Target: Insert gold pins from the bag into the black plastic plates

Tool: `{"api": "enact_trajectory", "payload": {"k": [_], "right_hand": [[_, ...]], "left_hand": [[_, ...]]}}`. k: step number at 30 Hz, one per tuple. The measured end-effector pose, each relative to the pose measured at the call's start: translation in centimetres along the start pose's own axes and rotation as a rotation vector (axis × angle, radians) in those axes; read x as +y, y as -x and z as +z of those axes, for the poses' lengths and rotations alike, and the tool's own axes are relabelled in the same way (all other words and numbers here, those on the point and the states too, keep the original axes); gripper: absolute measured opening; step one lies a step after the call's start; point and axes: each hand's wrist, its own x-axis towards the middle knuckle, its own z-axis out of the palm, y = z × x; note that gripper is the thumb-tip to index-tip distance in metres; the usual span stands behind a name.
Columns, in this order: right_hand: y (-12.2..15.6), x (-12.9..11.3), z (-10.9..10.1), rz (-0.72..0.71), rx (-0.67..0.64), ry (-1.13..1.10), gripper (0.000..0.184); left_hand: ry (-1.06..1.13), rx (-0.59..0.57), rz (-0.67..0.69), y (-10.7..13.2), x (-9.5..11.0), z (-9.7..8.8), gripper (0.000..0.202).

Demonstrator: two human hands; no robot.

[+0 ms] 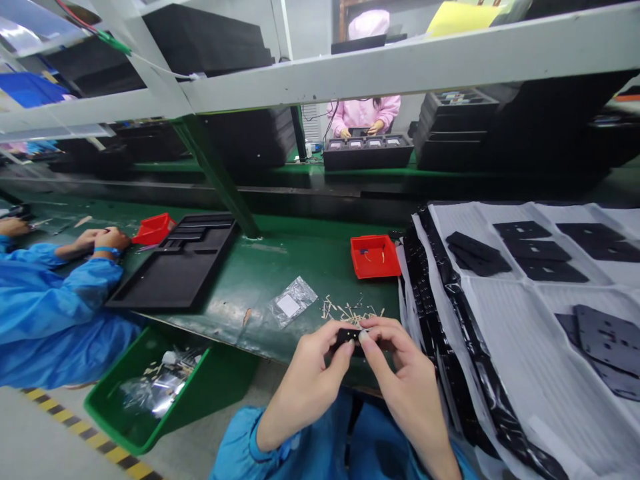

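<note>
"When I look down, I see the left hand (305, 387) and the right hand (407, 383) just past the edge of the bench. What do they hold?"

"They pinch a tiny black piece (347, 337) between them. The fingers (345, 347) of both hands are closed on it, and the right thumb (363, 337) presses on its end. The piece is up in the air, near the close edge of the green bench top (295, 267)."

"What looks done, and what looks left?"

"Pale slivers (350, 310) lie in a small heap just past the hands, so some look pulled off. A few bits lie in the red bin (375, 259) on the right. More lie with clear plastic in the green bin (220, 377) down on the near left. Lots of black sheets (605, 340) lie on white paper (520, 353) to the right, and they look left to do. I cannot tell how many are done."

"And the room?"

"A black foam tray (175, 263) sits on the bench to the left, beside a person in a blue sleeve (55, 313). Far off, under a white shelf (350, 73), a person in pink (364, 113) sits behind a black tray with four windows (367, 152)."
</note>
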Motion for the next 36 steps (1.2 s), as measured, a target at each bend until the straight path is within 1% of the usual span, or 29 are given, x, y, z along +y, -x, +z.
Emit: {"api": "enact_trajectory", "payload": {"k": [9,16,21,25,30,34,36], "right_hand": [[-0.1,-0.6,0.3,-0.092,0.049,0.052,0.018],[-0.1,-1.2,0.3,-0.149,0.07,0.085,0.015],[-0.1,-1.0,0.4,-0.172,0.085,0.107,0.014],[-0.1,-0.9,0.6,-0.222,0.124,0.152,0.012],[0.0,-0.9,0.7,-0.283,0.162,0.206,0.01],[0.3,-0.5,0.6,-0.286,0.186,0.229,0.01],[0.3,-0.3,0.5,-0.266,0.226,0.2,0.01]], "left_hand": [[-0.041,0.0,-0.012,0.3,0.3,0.0,0.028],[-0.069,0.026,-0.035,0.4,-0.2,0.1,0.034],[-0.062,0.089,-0.006,0.2,-0.3,0.6,0.033],[-0.055,0.145,0.027,-0.3,-0.3,1.1,0.031],[-0.084,0.176,0.051,-0.5,-0.7,1.3,0.031],[-0.078,0.197,0.045,-0.4,-0.9,1.3,0.033],[-0.069,0.238,0.041,-0.3,-0.8,1.2,0.034]]}}
